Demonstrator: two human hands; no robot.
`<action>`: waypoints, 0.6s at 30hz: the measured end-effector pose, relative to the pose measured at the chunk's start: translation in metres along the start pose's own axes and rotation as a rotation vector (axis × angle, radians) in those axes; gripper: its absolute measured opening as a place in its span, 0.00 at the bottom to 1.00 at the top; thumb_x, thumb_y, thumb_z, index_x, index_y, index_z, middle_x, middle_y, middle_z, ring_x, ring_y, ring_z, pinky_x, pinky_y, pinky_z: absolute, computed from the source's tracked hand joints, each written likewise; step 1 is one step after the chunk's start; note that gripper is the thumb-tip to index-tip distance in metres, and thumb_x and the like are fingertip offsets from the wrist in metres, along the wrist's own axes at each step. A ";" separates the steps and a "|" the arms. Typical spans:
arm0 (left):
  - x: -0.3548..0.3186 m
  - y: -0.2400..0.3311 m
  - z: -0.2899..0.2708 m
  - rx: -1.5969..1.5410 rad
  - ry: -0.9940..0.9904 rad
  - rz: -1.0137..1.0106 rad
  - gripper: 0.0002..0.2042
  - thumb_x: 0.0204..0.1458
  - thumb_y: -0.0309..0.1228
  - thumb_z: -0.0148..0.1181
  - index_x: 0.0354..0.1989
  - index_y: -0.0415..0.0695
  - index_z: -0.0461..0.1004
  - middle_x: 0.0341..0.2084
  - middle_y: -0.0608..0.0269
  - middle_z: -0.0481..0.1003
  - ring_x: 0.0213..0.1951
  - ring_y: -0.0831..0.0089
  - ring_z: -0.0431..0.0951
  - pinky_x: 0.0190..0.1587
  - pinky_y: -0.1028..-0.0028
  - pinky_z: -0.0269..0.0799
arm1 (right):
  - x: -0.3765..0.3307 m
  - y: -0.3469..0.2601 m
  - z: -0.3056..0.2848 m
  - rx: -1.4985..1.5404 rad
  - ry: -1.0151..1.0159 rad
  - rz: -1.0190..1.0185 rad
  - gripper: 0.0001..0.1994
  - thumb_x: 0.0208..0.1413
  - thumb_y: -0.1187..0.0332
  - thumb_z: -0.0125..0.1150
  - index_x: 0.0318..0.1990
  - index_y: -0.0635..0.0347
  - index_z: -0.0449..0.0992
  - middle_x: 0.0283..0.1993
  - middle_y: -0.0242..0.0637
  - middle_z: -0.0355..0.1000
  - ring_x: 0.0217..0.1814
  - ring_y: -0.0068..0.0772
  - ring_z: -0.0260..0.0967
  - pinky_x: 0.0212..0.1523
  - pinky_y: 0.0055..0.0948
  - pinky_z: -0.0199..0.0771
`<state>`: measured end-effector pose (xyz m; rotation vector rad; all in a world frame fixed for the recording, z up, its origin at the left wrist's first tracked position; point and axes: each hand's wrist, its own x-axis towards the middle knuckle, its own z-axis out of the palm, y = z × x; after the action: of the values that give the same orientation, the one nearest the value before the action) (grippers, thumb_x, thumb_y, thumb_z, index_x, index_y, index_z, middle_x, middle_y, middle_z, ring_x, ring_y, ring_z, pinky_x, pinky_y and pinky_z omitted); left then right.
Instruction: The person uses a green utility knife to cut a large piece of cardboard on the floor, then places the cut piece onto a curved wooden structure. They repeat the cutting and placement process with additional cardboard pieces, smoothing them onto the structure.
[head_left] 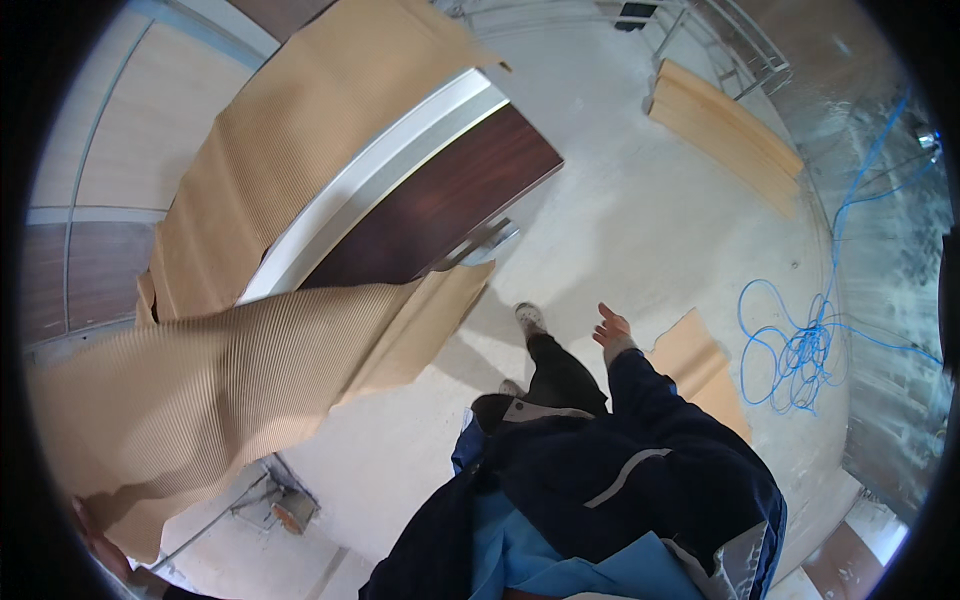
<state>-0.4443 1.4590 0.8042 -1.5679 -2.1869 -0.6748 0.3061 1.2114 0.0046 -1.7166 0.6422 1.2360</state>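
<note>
At the lower left rim my left hand (103, 545) is closed at the edge of a brown corrugated cardboard sheet (260, 365); its fingers are partly dark. The sheet bends in waves and reaches across to a dark reddish-brown wood panel (440, 195) with a white and grey edge. A second corrugated cardboard sheet (330, 110) lies along the far side of that panel. My right hand (612, 328) is held out over the floor, fingers apart and holding nothing.
On the right a tangle of blue cable (805, 350) lies on the pale floor (660, 230) by a shiny wall. Flat brown cardboard (725, 130) rests near a metal frame (735, 45) at the far right. Another brown piece (700, 370) lies beside my right arm.
</note>
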 end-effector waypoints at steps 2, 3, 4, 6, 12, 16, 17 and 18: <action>-0.017 -0.021 -0.016 0.083 0.000 -0.085 0.28 0.68 0.46 0.54 0.68 0.38 0.68 0.61 0.48 0.74 0.62 0.58 0.73 0.66 0.64 0.67 | -0.004 0.021 0.047 0.086 -0.018 0.077 0.45 0.56 0.50 0.73 0.73 0.61 0.55 0.70 0.55 0.59 0.62 0.60 0.68 0.53 0.57 0.77; -0.024 -0.032 -0.025 0.120 -0.001 -0.120 0.28 0.67 0.46 0.55 0.67 0.38 0.68 0.61 0.48 0.74 0.62 0.58 0.73 0.66 0.64 0.67 | -0.008 0.030 0.069 0.093 -0.031 0.107 0.39 0.57 0.47 0.71 0.68 0.61 0.62 0.67 0.50 0.61 0.52 0.52 0.70 0.39 0.50 0.78; -0.030 -0.044 -0.032 0.156 -0.003 -0.158 0.28 0.67 0.46 0.55 0.67 0.38 0.69 0.61 0.48 0.74 0.62 0.57 0.74 0.66 0.64 0.67 | -0.010 0.039 0.090 0.068 -0.030 0.112 0.35 0.59 0.47 0.69 0.65 0.60 0.65 0.60 0.48 0.65 0.45 0.50 0.72 0.39 0.50 0.79; -0.041 -0.066 -0.048 0.228 -0.011 -0.217 0.27 0.67 0.46 0.55 0.67 0.38 0.69 0.61 0.47 0.74 0.61 0.57 0.74 0.65 0.63 0.67 | -0.013 0.059 0.122 0.093 -0.075 0.185 0.31 0.63 0.51 0.65 0.66 0.59 0.63 0.60 0.50 0.68 0.49 0.52 0.75 0.49 0.55 0.82; -0.057 -0.129 -0.070 0.312 -0.018 -0.289 0.27 0.66 0.46 0.55 0.65 0.38 0.70 0.59 0.46 0.75 0.61 0.55 0.74 0.65 0.62 0.68 | -0.022 0.138 0.185 -0.432 -0.235 0.152 0.13 0.62 0.67 0.61 0.50 0.58 0.69 0.38 0.41 0.69 0.39 0.41 0.74 0.32 0.45 0.84; -0.068 -0.171 -0.083 0.338 -0.008 -0.329 0.27 0.65 0.46 0.56 0.64 0.38 0.71 0.59 0.46 0.75 0.61 0.54 0.74 0.64 0.62 0.68 | -0.048 0.176 0.232 -0.296 -0.298 0.148 0.27 0.62 0.54 0.63 0.63 0.58 0.64 0.64 0.52 0.67 0.58 0.50 0.74 0.44 0.48 0.82; -0.068 -0.181 -0.084 0.329 -0.009 -0.318 0.27 0.65 0.46 0.56 0.64 0.38 0.71 0.59 0.46 0.75 0.61 0.54 0.74 0.64 0.61 0.68 | -0.054 0.179 0.250 -0.155 -0.327 0.164 0.35 0.60 0.46 0.62 0.68 0.54 0.59 0.69 0.52 0.60 0.66 0.51 0.65 0.54 0.51 0.75; -0.066 -0.190 -0.083 0.327 -0.012 -0.316 0.27 0.65 0.46 0.56 0.63 0.38 0.71 0.58 0.46 0.75 0.61 0.54 0.74 0.64 0.61 0.68 | -0.058 0.176 0.269 -0.027 -0.325 0.189 0.44 0.58 0.38 0.61 0.74 0.51 0.53 0.75 0.52 0.53 0.73 0.52 0.57 0.63 0.54 0.67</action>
<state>-0.6019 1.3092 0.8042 -1.0799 -2.4319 -0.3654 0.0184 1.3621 -0.0323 -1.4561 0.6023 1.6200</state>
